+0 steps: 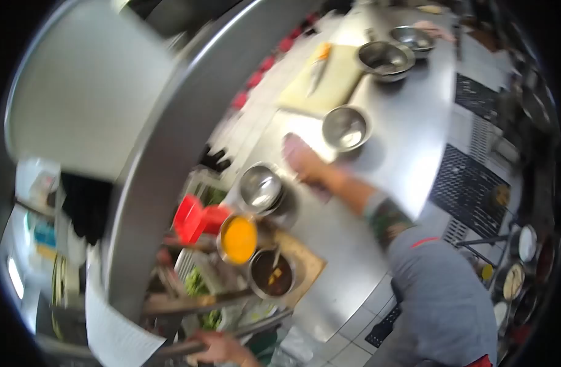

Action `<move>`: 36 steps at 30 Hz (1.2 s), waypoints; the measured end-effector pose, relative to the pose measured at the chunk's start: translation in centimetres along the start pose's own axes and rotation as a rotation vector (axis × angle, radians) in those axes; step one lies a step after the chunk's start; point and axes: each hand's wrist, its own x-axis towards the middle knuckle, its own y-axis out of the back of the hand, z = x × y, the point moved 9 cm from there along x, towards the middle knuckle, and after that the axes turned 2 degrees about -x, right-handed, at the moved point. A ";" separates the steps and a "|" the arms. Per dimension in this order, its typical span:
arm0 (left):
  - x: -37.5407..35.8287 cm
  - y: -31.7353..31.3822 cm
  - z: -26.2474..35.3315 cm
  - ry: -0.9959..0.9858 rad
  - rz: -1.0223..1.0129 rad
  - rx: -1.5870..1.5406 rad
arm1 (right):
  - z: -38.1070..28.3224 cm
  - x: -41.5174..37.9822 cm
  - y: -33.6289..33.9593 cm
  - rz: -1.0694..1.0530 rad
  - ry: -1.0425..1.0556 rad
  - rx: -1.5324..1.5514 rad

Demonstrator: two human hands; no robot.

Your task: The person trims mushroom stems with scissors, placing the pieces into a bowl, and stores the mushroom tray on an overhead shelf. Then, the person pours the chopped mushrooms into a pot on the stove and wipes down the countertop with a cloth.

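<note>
My right hand [311,166], blurred by motion, presses on a pinkish cloth [294,147] on the steel table [354,257]. The cloth sticks out on both sides of the hand. A steel bowl [345,127] stands just beyond it, and another steel bowl [259,188] is on its left. At the bottom of the view, my left hand [222,350] has its fingers bent over a metal rail [176,350]. Nearby are a pot of dark sauce [272,282] with a utensil in it and a container of bright orange liquid [239,240].
A cutting board [293,98] with an orange-handled knife [319,68] lies at the far end beside more steel bowls [386,60]. Red containers [192,221] and trays of greens [196,282] line the left. A large curved metal shelf [152,140] overhangs that side. Black floor mats [467,189] lie right.
</note>
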 end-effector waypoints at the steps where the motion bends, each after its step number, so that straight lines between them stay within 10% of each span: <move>1: -0.4 -1.1 0.3 -0.270 -0.025 0.223 | -0.4 -1.3 -2.1 -0.272 -0.069 0.138; 2: -1.4 -2.1 0.5 -0.545 0.012 0.441 | -0.8 -3.4 -4.0 -0.537 -0.168 0.246; 3: -0.7 -1.5 0.9 -0.420 0.014 0.288 | -3.3 -6.4 -3.1 -0.228 -0.102 0.373; 9: 0.7 -0.9 0.7 0.425 0.009 -0.427 | -13.5 -24.6 10.4 -0.359 0.211 0.506; 12: 0.8 -1.4 -1.5 0.062 0.012 -0.483 | -3.0 -23.7 17.3 -0.491 -0.383 1.147; 15: 0.8 -1.5 0.3 0.420 -0.042 -0.661 | 10.2 -23.2 19.6 -0.204 -0.617 1.424; 18: 0.7 -1.5 0.8 0.462 -0.045 -0.621 | 19.9 -25.5 22.6 0.131 -1.039 1.228; 21: 0.7 -1.8 0.5 0.484 -0.102 -0.589 | 21.7 -27.7 21.8 0.180 -0.822 0.286; 22: 0.5 -2.1 -0.1 0.491 -0.127 -0.576 | 18.5 -26.3 22.4 0.160 -0.572 -0.059; 25: 0.3 -2.3 -1.5 0.226 -0.037 -0.573 | 8.3 -26.3 18.3 0.150 -0.623 0.375; 36: 0.8 -2.2 2.5 0.308 -0.289 -0.951 | -44.4 -34.4 14.1 -0.396 -0.079 0.813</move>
